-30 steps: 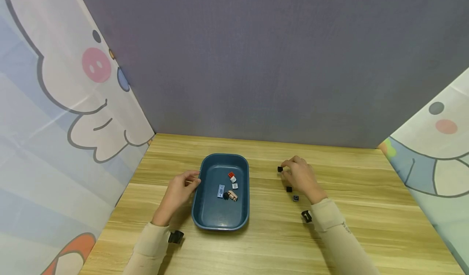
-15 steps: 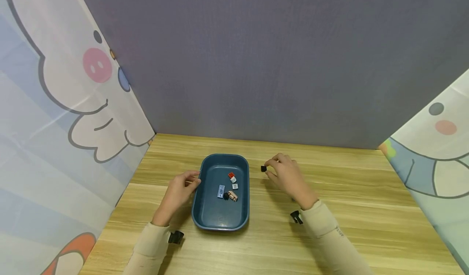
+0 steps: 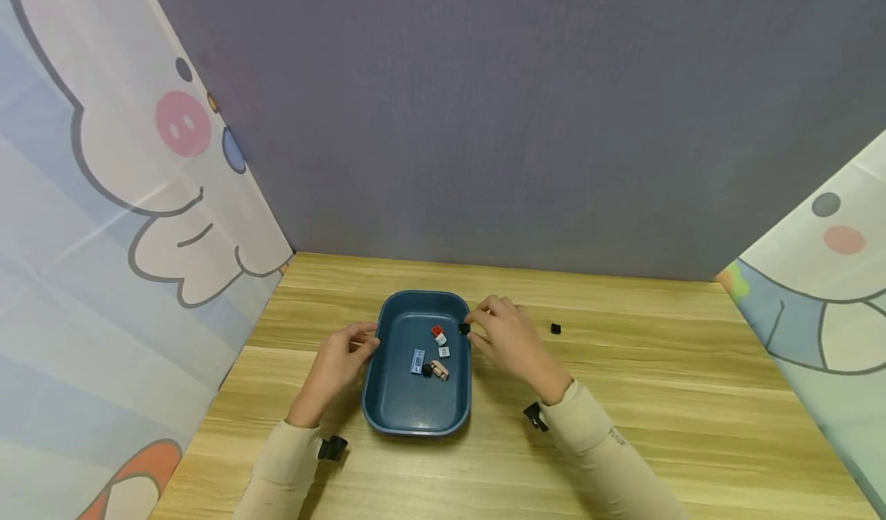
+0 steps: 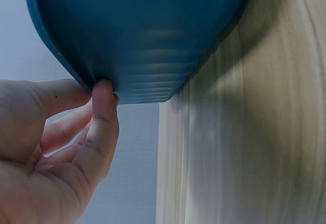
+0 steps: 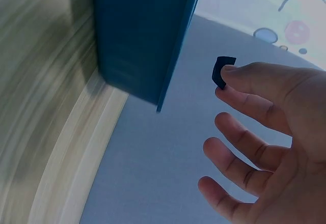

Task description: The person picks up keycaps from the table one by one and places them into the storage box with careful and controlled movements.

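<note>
A dark blue plastic tray [image 3: 415,420] stands on the wooden table, holding a red piece [image 3: 437,331], white pieces [image 3: 444,352], a light blue printed piece [image 3: 418,361], a beige piece [image 3: 439,370] and a black piece [image 3: 427,370]. At the tray's left rim, my left hand [image 3: 341,362] pinches the edge between thumb and finger, as the left wrist view confirms. Over the right rim, my right hand [image 3: 511,339] pinches a small black block [image 5: 219,72] between thumb and index finger; its other fingers are spread and loosely bent.
Another small black block [image 3: 556,328] lies on the wooden table [image 3: 692,397] to the right of my right hand. A grey panel [image 3: 484,120] rises at the table's back edge. Cartoon-printed cloths [image 3: 104,197] hang at both sides.
My right hand has carried the black block leftward from the table to the tray's right rim. The black block on the right has come into view. My left hand stays in place.
</note>
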Demonstrator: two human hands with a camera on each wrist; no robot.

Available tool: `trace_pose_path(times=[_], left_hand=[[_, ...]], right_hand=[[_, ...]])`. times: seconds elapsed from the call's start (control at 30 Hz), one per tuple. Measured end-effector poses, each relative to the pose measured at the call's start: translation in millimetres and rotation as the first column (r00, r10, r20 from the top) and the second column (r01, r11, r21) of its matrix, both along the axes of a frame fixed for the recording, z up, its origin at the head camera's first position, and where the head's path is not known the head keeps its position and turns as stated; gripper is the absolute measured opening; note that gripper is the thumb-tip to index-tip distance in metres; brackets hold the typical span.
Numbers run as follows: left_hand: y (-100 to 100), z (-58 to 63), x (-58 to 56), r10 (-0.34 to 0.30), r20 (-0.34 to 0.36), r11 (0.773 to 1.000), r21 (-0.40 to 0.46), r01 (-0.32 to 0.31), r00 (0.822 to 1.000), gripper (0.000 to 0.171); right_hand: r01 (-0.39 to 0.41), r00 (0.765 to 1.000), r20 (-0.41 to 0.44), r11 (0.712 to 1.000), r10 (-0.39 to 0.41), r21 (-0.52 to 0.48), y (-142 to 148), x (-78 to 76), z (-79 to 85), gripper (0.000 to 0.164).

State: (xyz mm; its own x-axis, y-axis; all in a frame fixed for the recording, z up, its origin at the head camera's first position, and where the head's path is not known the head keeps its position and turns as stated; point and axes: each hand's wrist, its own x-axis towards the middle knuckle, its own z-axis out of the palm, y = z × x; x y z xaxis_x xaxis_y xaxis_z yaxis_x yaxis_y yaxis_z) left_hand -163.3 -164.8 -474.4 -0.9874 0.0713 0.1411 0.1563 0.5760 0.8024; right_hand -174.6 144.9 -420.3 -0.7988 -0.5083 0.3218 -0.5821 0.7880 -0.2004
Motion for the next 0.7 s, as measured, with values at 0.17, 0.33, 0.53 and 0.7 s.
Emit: trace_pose_path(times=[0.17, 0.33, 0.53, 0.7], left_hand=[[1.1, 0.9, -0.5, 0.001, 0.004, 1.0, -0.004, -0.001, 1.0, 0.028], [1.4, 1.5, -0.6, 0.003, 0.009, 1.0, -0.009, -0.003, 1.0, 0.028], [1.5, 1.2, -1.4, 0.008, 0.005, 1.0, -0.016, -0.008, 1.0, 0.027], [1.4, 1.2, -1.0, 0.007, -0.002, 1.0, -0.023, -0.007, 1.0, 0.027]], right_hand=[[-0.02, 1.0, 0.013, 1.0, 0.021, -0.02, -3.6, 1.0, -1.2, 0.019], [-0.022, 1.0, 0.017, 0.999, 0.023, -0.041, -1.8, 0.4, -2.8, 0.022], [-0.007, 1.0, -0.025, 0.999, 0.006, -0.053, 8.1, -2.1, -4.1, 0.023], [0.021, 0.998, -0.06, 0.999, -0.023, -0.031, 24.1, -3.8, -5.7, 0.023]])
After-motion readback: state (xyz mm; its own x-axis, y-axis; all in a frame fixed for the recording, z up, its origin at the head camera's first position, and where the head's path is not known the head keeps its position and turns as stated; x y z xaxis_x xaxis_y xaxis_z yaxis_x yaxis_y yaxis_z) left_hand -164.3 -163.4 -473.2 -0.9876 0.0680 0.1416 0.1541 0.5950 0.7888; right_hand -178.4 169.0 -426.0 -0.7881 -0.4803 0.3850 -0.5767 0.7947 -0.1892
